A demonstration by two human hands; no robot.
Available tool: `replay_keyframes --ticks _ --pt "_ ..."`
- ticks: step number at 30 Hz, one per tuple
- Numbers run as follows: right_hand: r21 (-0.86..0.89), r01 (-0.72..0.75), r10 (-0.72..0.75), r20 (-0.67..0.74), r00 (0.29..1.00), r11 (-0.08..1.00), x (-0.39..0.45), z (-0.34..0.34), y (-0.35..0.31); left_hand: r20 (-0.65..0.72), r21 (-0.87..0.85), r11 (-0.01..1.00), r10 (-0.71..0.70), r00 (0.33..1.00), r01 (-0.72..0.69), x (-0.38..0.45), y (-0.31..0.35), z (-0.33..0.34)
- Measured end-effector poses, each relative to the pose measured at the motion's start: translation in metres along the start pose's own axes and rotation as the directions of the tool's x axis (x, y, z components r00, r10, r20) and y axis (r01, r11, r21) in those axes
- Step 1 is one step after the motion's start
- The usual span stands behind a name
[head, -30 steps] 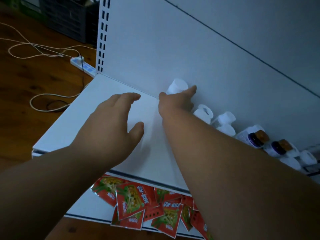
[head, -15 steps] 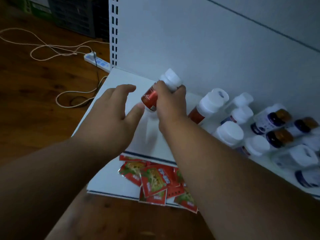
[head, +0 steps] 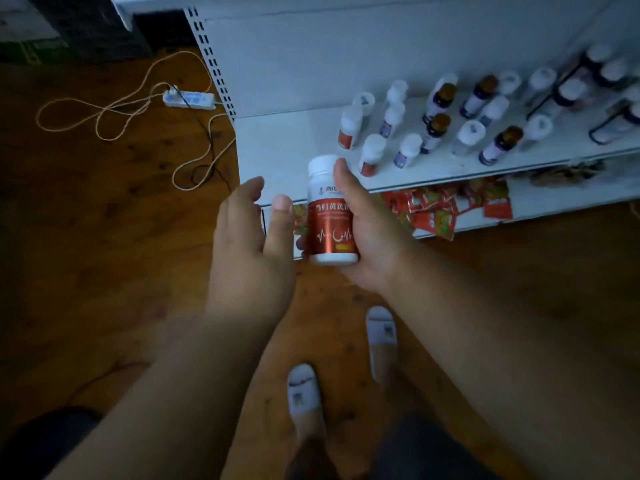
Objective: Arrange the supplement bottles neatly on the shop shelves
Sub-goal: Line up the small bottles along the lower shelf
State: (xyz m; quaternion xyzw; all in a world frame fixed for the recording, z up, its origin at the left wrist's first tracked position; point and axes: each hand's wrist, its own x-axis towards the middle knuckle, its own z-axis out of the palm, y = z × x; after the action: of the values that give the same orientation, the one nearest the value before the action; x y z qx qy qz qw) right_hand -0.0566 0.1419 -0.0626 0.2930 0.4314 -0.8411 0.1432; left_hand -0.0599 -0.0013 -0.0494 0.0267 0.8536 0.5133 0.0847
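My right hand (head: pixel 370 237) grips a white-capped supplement bottle with a red label (head: pixel 331 223), held upright in front of the white shelf's (head: pixel 277 147) front edge. Beside it on the left, my left hand (head: pixel 249 244) is open, its thumb close to the bottle but apart from it. Several more bottles stand on the shelf: red-labelled ones (head: pixel 349 128), purple-labelled ones (head: pixel 405 150) and brown-capped vials (head: pixel 500 145).
Red snack sachets (head: pixel 433 209) lie on the lower shelf. A power strip (head: pixel 188 98) and looping cables (head: pixel 114 112) are on the wooden floor to the left. My feet in white slippers (head: pixel 381 337) stand below. Black wire dividers (head: pixel 613 123) sit at the shelf's right end.
My right hand lifted the red-labelled bottle from the back of the shelf and drew it toward me, off the shelf. The view pulled back and my left hand followed alongside.
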Motion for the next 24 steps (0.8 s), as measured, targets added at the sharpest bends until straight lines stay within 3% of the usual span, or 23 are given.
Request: replay_keyframes --ticks 5,10,16,24 --pt "0.138 0.041 -0.033 -0.06 0.998 0.99 -0.151 0.017 0.005 0.231 0.115 0.99 0.056 0.971 -0.084 -0.103 0.067 -0.045" --pt "0.108 0.282 -0.251 -0.237 0.939 0.953 -0.244 -0.011 -0.049 0.409 0.147 0.939 0.228 0.884 -0.31 -0.14 0.154 -0.031" --pt "-0.086 0.551 -0.55 -0.282 0.786 0.83 -0.356 -0.083 -0.114 0.545 0.115 0.851 0.377 0.749 -0.512 -0.196 0.254 0.048" --pt "-0.381 0.629 -0.735 -0.375 0.565 0.677 -0.464 -0.203 -0.208 0.619 -0.028 0.729 0.55 0.561 -0.684 -0.237 0.386 0.188"
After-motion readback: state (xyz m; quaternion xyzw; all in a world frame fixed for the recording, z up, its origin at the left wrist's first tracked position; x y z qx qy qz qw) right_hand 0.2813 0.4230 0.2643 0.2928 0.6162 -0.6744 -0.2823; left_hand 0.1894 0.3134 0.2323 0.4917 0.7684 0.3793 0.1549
